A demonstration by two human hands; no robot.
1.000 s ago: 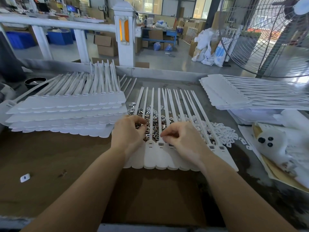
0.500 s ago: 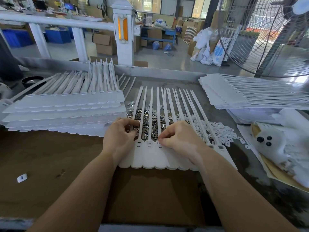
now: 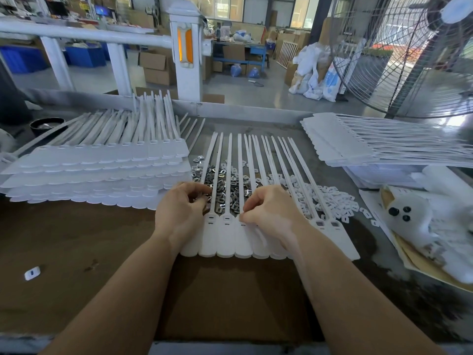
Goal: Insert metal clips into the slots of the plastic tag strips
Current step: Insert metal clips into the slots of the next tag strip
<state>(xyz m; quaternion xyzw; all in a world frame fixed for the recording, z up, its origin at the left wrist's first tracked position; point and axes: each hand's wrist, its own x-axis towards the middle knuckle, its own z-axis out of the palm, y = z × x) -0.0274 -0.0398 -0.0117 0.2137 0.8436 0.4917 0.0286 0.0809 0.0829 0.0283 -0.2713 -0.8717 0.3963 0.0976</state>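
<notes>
The left hand (image 3: 183, 211) sits at the left end of a row of white tags (image 3: 230, 242). Its fingers are curled in over the clips (image 3: 225, 185), with the thumb near the fingertips, but I cannot tell if it has a clip in them. The right hand (image 3: 271, 213) rests on the middle of the row. Its fingers are bent and pinched close together right at a slot, and what they pinch is too small to see. The tags lie side by side on the brown table (image 3: 76, 239), flat ends near the person and thin tails pointing away. The shiny metal clips lie in a heap under the tails, just past both hands. A heap of small white bits (image 3: 330, 198) lies to the right of the clips. A big pile of tags (image 3: 97, 170) lies to the left of the hands. Another pile (image 3: 358, 144) lies far to the right. One white bit (image 3: 32, 273) lies alone on the table near the left edge. A white toy (image 3: 409, 216) sits at the right. A big fan (image 3: 409, 55) stands behind it.
</notes>
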